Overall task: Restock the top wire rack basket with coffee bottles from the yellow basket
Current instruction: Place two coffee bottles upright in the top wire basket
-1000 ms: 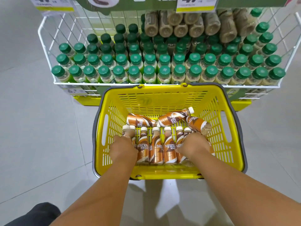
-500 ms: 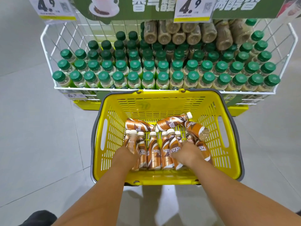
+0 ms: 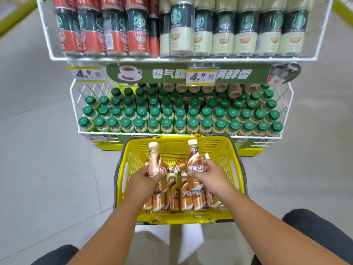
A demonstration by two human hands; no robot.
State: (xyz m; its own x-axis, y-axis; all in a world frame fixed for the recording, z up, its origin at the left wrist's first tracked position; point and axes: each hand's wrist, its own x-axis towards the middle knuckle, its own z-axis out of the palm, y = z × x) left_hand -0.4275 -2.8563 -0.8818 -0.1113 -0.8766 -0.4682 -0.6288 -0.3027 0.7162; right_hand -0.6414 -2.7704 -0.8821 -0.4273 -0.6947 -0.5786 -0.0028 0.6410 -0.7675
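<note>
Since a second ago, both your hands have risen out of the row of bottles, each lifting one bottle clear, and your view has tilted up to take in a higher shelf.

Your left hand (image 3: 147, 178) has its fingers curled round the lower body of a brown and cream bottle, the left bottle (image 3: 154, 161). It stands nearly upright, white cap on top, and looks a little blurred. Your right hand (image 3: 207, 175) has thumb and fingers wrapped round the middle of the right bottle (image 3: 193, 167), also upright, its label facing you. Both held bottles hang above the others, inside the outline of the yellow basket (image 3: 236, 169).

Below your hands, a row of bottles (image 3: 177, 197) lies side by side along the near wall of the basket, caps pointing away from you. Two more bottles lie crosswise behind them, partly hidden by your hands.

The basket sits on the floor, just in front of a white wire rack. Its nearest shelf, the middle rack (image 3: 75, 111), is packed with green-capped bottles (image 3: 179, 123) standing in rows. Above it hangs a green sign (image 3: 168, 73) with two yellow price tags (image 3: 201, 76). Higher still is the top rack (image 3: 45, 35), holding red cans (image 3: 114, 29) on the left and cream cans (image 3: 246, 29) on the right, tightly side by side.

Your forearms reach in from the bottom edge, and dark clothing shows at both lower corners.
</note>
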